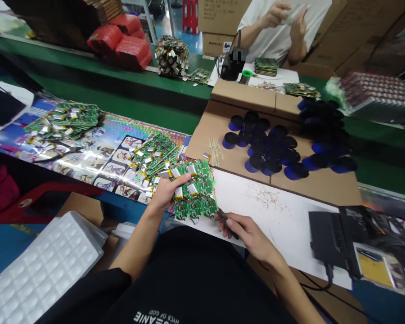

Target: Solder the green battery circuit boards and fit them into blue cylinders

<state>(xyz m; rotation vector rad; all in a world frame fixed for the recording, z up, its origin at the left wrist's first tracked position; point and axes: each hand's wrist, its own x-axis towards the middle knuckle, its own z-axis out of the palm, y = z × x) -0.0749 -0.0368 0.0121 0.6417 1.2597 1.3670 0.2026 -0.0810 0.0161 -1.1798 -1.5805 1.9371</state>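
My left hand [164, 192] is closed on a green circuit board panel [200, 194], thumb on top, tilted over the bench in front of me. Small silver battery cells [191, 189] with yellow ends and thin wires lie on the panel. In my right hand [245, 229] is a slim dark-handled tool [230, 223], its tip by the panel's lower right edge; the exact kind is unclear. Just behind my left hand, more circuit boards [155, 155] with cells are stacked loosely.
Another board pile [67, 119] and dark pliers [62, 150] lie left. Black-and-blue round parts [270, 144] cover the cardboard [209, 121]. Wire scraps [266, 195] litter the white sheet. A black box [327, 236] with a cable sits right, white trays [54, 265] lower left. A co-worker [283, 27] sits opposite.
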